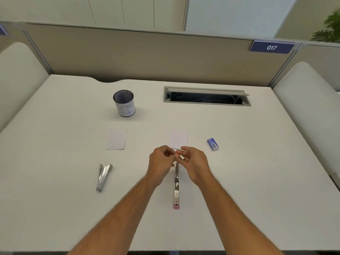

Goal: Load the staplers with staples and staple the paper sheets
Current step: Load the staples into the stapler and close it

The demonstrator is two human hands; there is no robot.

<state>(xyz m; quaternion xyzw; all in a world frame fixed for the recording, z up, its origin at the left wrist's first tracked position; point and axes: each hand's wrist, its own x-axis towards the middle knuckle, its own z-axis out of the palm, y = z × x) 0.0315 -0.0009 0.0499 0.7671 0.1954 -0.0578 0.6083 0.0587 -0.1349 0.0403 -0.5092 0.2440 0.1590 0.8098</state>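
Observation:
An opened metal stapler with a pink end lies flat on the table between my forearms. Above its far end, my left hand and my right hand pinch a thin strip of staples between their fingertips. A small white piece rests in my right hand's fingers. A second metal stapler lies to the left, apart from both hands. Two small stacks of paper sheets lie farther back, one at the left and one just beyond my hands. A blue staple box sits at the right.
A dark cup with a white label stands at the back left. An open cable slot is set into the white table at the back right. A beige partition with a "017" sign closes the far side.

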